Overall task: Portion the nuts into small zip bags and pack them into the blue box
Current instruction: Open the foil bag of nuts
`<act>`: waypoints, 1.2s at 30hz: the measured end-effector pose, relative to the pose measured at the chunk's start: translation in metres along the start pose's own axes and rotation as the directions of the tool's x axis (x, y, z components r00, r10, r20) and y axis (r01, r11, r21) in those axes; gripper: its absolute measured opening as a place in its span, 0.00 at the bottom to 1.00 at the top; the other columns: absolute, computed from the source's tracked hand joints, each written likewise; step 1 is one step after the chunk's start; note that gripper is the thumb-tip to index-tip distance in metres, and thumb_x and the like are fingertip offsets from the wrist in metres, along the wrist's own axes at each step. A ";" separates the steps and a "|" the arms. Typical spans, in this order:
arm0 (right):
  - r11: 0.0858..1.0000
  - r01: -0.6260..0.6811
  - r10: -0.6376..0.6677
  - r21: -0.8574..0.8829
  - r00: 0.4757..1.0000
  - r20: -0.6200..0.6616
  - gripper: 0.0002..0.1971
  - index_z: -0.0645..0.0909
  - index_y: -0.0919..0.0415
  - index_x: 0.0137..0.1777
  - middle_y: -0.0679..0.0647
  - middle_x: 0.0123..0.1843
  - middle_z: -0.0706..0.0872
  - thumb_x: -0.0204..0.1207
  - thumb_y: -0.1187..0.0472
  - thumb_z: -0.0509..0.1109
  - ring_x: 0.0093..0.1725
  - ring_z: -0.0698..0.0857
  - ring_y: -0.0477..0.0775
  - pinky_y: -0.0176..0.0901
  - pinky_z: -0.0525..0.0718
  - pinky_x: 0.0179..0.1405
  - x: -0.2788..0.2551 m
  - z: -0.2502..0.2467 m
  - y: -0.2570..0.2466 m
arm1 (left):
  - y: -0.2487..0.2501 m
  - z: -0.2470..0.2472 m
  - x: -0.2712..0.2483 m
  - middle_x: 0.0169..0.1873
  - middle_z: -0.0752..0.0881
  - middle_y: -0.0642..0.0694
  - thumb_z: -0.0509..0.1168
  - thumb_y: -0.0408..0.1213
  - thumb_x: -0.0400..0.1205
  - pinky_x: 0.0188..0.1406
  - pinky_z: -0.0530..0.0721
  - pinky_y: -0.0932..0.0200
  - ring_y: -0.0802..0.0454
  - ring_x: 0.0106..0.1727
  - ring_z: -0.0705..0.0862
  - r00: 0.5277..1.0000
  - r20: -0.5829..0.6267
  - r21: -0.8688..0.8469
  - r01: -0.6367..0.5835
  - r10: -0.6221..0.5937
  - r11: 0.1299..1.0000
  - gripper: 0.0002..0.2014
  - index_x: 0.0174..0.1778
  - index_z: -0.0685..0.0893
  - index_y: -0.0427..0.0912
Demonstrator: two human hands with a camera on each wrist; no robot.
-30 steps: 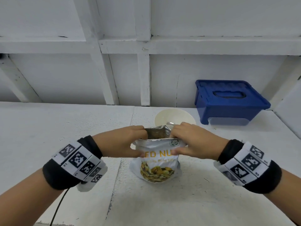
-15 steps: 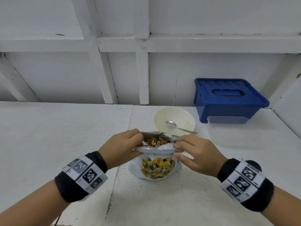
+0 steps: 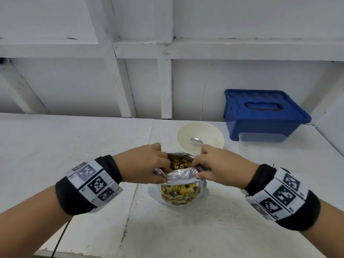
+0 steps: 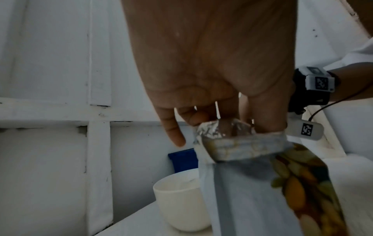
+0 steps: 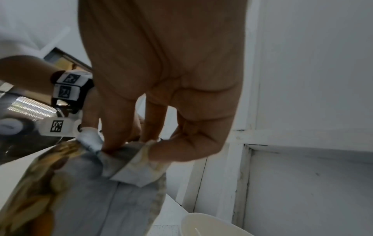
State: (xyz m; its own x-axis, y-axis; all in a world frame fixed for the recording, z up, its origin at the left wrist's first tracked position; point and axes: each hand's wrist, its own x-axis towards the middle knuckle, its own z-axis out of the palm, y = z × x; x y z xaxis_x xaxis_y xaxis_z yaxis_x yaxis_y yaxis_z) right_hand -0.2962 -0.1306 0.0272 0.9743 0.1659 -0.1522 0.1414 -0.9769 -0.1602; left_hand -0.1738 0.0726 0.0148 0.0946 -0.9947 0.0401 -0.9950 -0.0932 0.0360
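A foil bag of mixed nuts [image 3: 179, 192] stands on the white table, its top rolled down so the silver lining shows and the nuts [image 3: 181, 163] are visible inside. My left hand [image 3: 149, 167] pinches the folded rim [image 4: 228, 132] on the left. My right hand [image 3: 214, 167] pinches the rolled rim [image 5: 125, 161] on the right. The blue box [image 3: 260, 114] sits shut with its lid on at the back right. No zip bags are in view.
A cream bowl [image 3: 200, 135] with a metal spoon [image 3: 196, 141] in it stands just behind the bag, also seen as a bowl [image 4: 179, 206] in the left wrist view. A white panelled wall [image 3: 141, 81] closes off the back of the table.
Both hands have rolled the bag's top edge down and outward. The bag stands shorter, its printed name is folded under, and the nuts inside now show.
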 end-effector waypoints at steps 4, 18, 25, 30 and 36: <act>0.996 0.044 -0.047 -0.081 0.998 -0.037 0.11 0.73 0.49 0.52 0.47 0.48 0.67 0.77 0.44 0.63 0.34 0.66 0.45 0.33 0.64 0.29 -0.004 0.001 0.002 | -0.003 0.018 -0.012 0.33 0.80 0.55 0.55 0.59 0.80 0.43 0.63 0.74 0.59 0.41 0.67 0.982 -0.191 -0.079 -0.026 0.010 0.997 0.19 0.38 0.79 0.48; 0.980 0.165 -0.119 0.109 0.931 -0.346 0.17 0.81 0.50 0.46 0.46 0.44 0.75 0.74 0.40 0.59 0.33 0.71 0.42 0.33 0.76 0.29 -0.018 0.028 0.023 | -0.002 0.010 -0.012 0.36 0.84 0.55 0.52 0.59 0.82 0.27 0.77 0.66 0.61 0.35 0.77 0.960 -0.279 -0.074 0.012 -0.033 0.997 0.23 0.40 0.87 0.50; 0.983 0.180 -0.156 0.027 0.909 -0.386 0.14 0.84 0.50 0.41 0.48 0.42 0.76 0.74 0.45 0.59 0.42 0.66 0.42 0.39 0.67 0.37 -0.012 0.026 0.006 | 0.013 -0.008 0.044 0.57 0.78 0.48 0.58 0.46 0.83 0.49 0.78 0.61 0.50 0.53 0.79 0.981 0.039 -0.039 0.192 -0.190 0.981 0.16 0.64 0.77 0.44; 0.974 0.196 -0.225 -0.117 0.903 -0.366 0.09 0.80 0.45 0.40 0.47 0.44 0.71 0.74 0.46 0.60 0.44 0.61 0.42 0.43 0.64 0.37 -0.026 0.013 0.022 | -0.008 -0.015 0.042 0.39 0.83 0.46 0.59 0.37 0.83 0.41 0.75 0.62 0.51 0.39 0.79 0.934 0.106 -0.136 0.353 -0.340 0.926 0.09 0.41 0.82 0.40; 0.979 0.113 -0.169 -0.171 0.915 -0.366 0.13 0.83 0.44 0.44 0.46 0.39 0.75 0.75 0.44 0.57 0.39 0.66 0.46 0.45 0.67 0.32 -0.028 0.003 0.059 | -0.003 -0.010 0.014 0.21 0.80 0.54 0.61 0.43 0.83 0.27 0.78 0.71 0.60 0.23 0.82 0.888 0.243 -0.357 0.457 -0.391 0.815 0.16 0.30 0.79 0.44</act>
State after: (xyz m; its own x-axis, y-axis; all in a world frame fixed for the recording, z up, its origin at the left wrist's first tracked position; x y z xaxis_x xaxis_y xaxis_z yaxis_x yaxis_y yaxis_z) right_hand -0.3156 -0.1926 0.0191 0.9317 0.2679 0.2452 0.2781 -0.9605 -0.0074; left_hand -0.1687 0.0597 0.0255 0.4657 -0.8570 -0.2208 -0.7558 -0.5149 0.4044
